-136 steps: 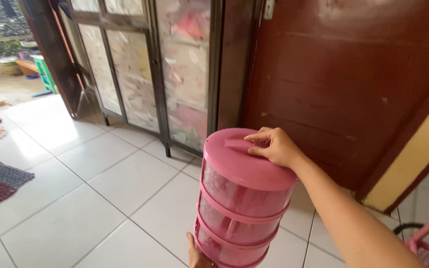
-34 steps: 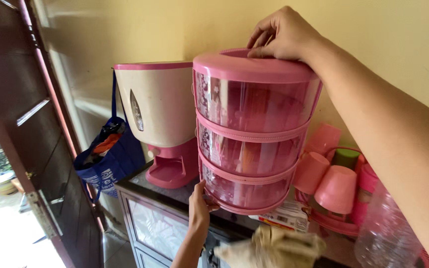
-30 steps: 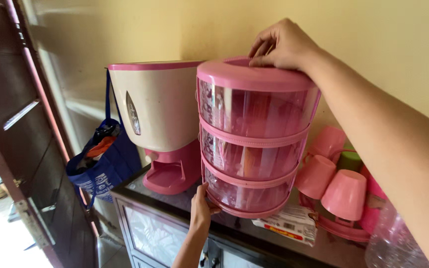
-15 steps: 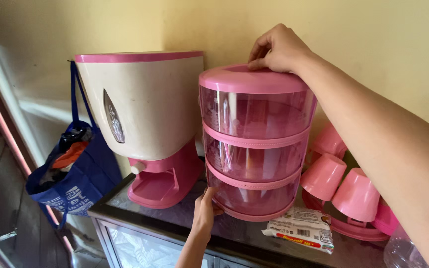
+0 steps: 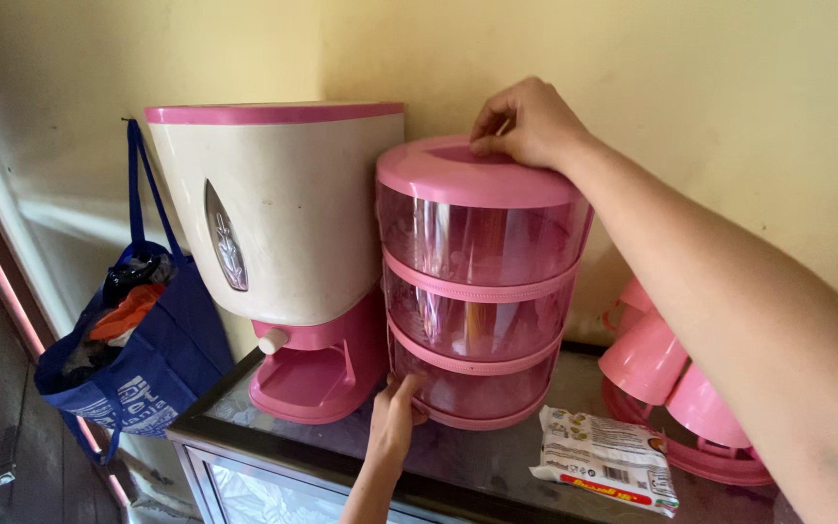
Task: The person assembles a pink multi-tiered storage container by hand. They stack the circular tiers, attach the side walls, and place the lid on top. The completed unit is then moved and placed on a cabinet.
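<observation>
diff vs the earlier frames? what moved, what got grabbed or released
The pink three-tier container went from being carried over the floor up to the cabinet top, beside the cream and pink dispenser, lowering to about rest there. Unchanged: right hand on its lid, left hand at its base. Nothing released.

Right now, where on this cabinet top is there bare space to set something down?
One bare patch of the dark cabinet top lies along the front edge, bordered by the pink dispenser base, the left hand under the tiered pink container, and the snack packet. The right end is crowded with upturned pink cups.
</observation>
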